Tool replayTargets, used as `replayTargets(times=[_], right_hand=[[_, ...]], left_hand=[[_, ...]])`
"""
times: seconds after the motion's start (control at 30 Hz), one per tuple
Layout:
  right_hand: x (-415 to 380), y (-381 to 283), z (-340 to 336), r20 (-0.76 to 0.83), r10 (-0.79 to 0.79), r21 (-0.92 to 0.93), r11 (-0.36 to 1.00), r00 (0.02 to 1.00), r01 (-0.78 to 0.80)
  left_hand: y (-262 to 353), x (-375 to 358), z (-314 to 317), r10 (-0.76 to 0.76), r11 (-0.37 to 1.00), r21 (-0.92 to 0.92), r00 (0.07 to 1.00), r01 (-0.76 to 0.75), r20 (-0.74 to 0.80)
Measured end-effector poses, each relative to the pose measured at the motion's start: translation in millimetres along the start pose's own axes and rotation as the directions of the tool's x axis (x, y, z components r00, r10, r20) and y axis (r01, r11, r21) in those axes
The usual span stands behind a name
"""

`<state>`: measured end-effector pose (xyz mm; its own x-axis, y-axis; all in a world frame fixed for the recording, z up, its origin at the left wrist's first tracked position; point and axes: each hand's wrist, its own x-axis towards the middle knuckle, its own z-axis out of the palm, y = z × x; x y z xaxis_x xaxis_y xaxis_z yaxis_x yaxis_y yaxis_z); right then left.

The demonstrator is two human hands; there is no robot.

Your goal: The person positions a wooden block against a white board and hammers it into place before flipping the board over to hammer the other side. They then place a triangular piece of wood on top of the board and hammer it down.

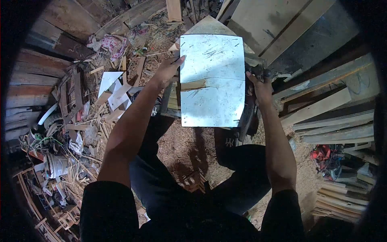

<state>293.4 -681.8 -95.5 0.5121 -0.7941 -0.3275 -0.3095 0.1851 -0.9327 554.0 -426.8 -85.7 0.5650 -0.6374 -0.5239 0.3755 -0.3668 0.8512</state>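
A white rectangular board [217,103] lies in front of me, scuffed and scratched, with a crack across its middle and a torn brown patch at its left edge. My left hand [169,70] grips that board's upper left edge, thumb on top and fingers mostly hidden. At the right edge, my right hand [261,88] is closed with its thumb against the board; dark shapes beside it blur its other fingers. Under the board, parts of a wooden support [174,97] show, and a pale pointed panel [209,26] sticks out beyond its far edge.
White offcuts [115,90] and wood scraps litter the floor on the left. Large panels [274,24] lean at the far right. Stacked boards [338,127] and more planks [338,201] lie on the right. Sawdust [181,149] covers the floor between my legs.
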Motion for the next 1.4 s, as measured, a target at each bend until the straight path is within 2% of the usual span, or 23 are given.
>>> replayTargets(times=[0.03, 0.07, 0.13, 0.27, 0.33, 0.37, 0.43, 0.53, 0.67, 0.73, 0.87, 0.93, 0.97, 1.03, 1.07, 1.13, 1.17, 1.2, 1.23, 1.27, 1.3, 1.33, 1.4], right_hand=[[8.5, 11.2, -2.2, -0.049, -0.082, -0.067, 0.995, 0.995, 0.079], [3.1, 6.9, 0.5, -0.049, -0.081, -0.068, 0.995, 0.995, 0.078], [-16.1, -15.3, 8.2, -0.016, -0.087, 0.142, 0.986, 0.996, 0.088], [-11.3, -26.2, 3.4, 0.087, -0.025, 0.126, 0.992, 0.996, 0.014], [1.5, -14.9, 3.1, 0.027, -0.110, -0.028, 0.993, 0.994, 0.111], [-2.6, -17.2, 4.6, 0.025, -0.108, -0.027, 0.994, 0.994, 0.109], [-11.5, -22.8, 8.1, 0.122, -0.024, -0.020, 0.999, 0.992, 0.027], [-15.0, -25.1, 10.3, 0.201, -0.077, -0.106, 0.989, 0.977, 0.100], [-19.8, -34.1, 14.7, 0.242, 0.003, -0.183, 0.982, 0.970, 0.042], [-10.1, -22.1, 14.8, 0.194, -0.146, -0.294, 0.935, 0.970, 0.199], [-9.1, -25.7, 17.4, 0.200, -0.118, -0.191, 0.969, 0.973, 0.156], [-17.6, -35.8, 21.5, 0.082, -0.210, -0.199, 0.954, 0.974, 0.223], [-16.6, -35.6, 21.7, 0.086, -0.208, -0.200, 0.954, 0.974, 0.221], [-14.6, -33.2, 20.6, 0.174, 0.020, 0.032, 0.999, 0.985, -0.026], [-13.7, -30.4, 20.7, 0.175, 0.021, 0.031, 0.999, 0.984, -0.027], [-8.1, -24.1, 21.1, 0.153, 0.039, 0.125, 0.990, 0.987, -0.059], [-4.4, -22.2, 20.0, 0.154, 0.037, 0.124, 0.991, 0.987, -0.056], [-0.3, -21.2, 18.2, 0.164, -0.002, 0.040, 0.999, 0.986, -0.005], [3.7, -20.0, 16.5, 0.178, -0.040, -0.043, 0.998, 0.983, 0.049], [2.5, -22.3, 17.1, 0.178, -0.042, -0.044, 0.998, 0.983, 0.050], [-2.2, -27.3, 19.0, 0.138, 0.014, -0.046, 0.999, 0.990, -0.008], [-7.2, -33.2, 21.1, 0.098, 0.070, -0.047, 0.997, 0.993, -0.066], [-28.3, -56.8, 29.5, 0.048, 0.056, -0.082, 0.995, 0.997, -0.052]], left_hand=[[-2.5, 2.8, -1.6, -0.021, 1.000, 0.005, 1.000, 0.021, 0.003], [-1.0, 2.6, -1.7, -0.022, 1.000, 0.005, 1.000, 0.022, 0.003], [6.8, -1.2, -0.6, 0.003, 0.991, 0.133, 0.997, -0.012, 0.072], [7.4, -5.3, 10.9, 0.072, 0.996, 0.040, 0.993, -0.076, 0.094], [-3.5, 5.2, 8.2, 0.179, 0.978, 0.094, 0.981, -0.185, 0.070], [-0.2, 1.1, 10.9, 0.177, 0.978, 0.096, 0.981, -0.184, 0.073], [7.8, -6.5, 16.8, 0.130, 0.991, -0.047, 0.989, -0.127, 0.075], [4.8, -4.8, 17.3, 0.147, 0.985, -0.109, 0.986, -0.138, 0.081], [21.4, -21.4, 27.2, 0.062, 0.993, -0.104, 0.998, -0.063, -0.006], [21.0, -13.0, 22.1, 0.028, 0.996, -0.087, 0.998, -0.023, 0.056], [6.4, 1.3, 12.2, 0.068, 0.992, -0.115, 0.990, -0.054, 0.121], [12.2, -5.1, 14.7, 0.003, 0.987, -0.158, 0.991, 0.019, 0.136], [15.1, -6.2, 13.0, 0.001, 0.987, -0.161, 0.991, 0.021, 0.133], [18.9, -8.1, 8.3, -0.107, 0.960, -0.248, 0.989, 0.130, 0.106], [9.7, -1.1, 1.3, -0.108, 0.960, -0.248, 0.989, 0.131, 0.105], [-21.3, 21.9, -14.4, 0.020, 0.881, -0.469, 0.985, 0.065, 0.173], [-27.2, 23.4, -13.9, 0.022, 0.880, -0.470, 0.985, 0.062, 0.172], [-32.7, 24.7, -13.6, 0.128, 0.987, -0.112, 0.986, -0.116, 0.104], [-37.8, 26.6, -12.9, 0.249, 0.926, 0.271, 0.965, -0.261, 0.080], [-47.8, 32.5, -11.2, 0.251, 0.926, 0.271, 0.965, -0.263, 0.079], [-56.9, 37.9, -7.2, 0.449, 0.853, 0.236, 0.885, -0.466, 0.126], [-63.4, 44.1, -5.5, 0.627, 0.738, 0.190, 0.762, -0.648, 0.164], [-54.7, 38.1, -1.8, 0.627, 0.720, 0.249, 0.761, -0.647, 0.167]])
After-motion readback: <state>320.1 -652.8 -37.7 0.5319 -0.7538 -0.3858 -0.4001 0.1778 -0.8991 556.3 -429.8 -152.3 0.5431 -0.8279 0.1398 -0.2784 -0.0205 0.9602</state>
